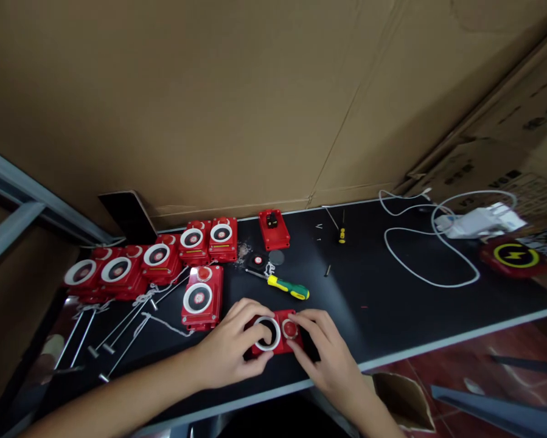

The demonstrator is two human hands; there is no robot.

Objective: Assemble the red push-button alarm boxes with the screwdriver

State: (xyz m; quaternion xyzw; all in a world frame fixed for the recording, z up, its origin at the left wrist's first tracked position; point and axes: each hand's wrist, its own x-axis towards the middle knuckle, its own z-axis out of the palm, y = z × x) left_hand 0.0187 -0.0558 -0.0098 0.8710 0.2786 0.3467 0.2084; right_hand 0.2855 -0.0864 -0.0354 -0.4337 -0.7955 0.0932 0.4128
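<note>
A red alarm box (pixel 282 314) with a white ring (pixel 278 333) and a small red dome (pixel 290 329) lies near the front edge of the black table. My left hand (pixel 241 337) grips its left end, a finger bent into the dark middle of the ring. Around the right end, by the dome, are the fingers of my right hand (pixel 323 350). A similar red alarm box (pixel 213 292) lies just left of it. Beyond my hands rests a yellow and green screwdriver (pixel 289 286), next to a black disc piece (pixel 257 261) and a grey disc (pixel 277 257).
Several red alarm boxes (pixel 163 258) line the back left, with small metal hammers (pixel 125 347) on cords before them. An opened red housing (pixel 274 234), a small yellow screwdriver (pixel 342 235) and screws (pixel 328 270) lie behind. On the right are a white cable (pixel 456 283) and a red tape measure (pixel 513 255).
</note>
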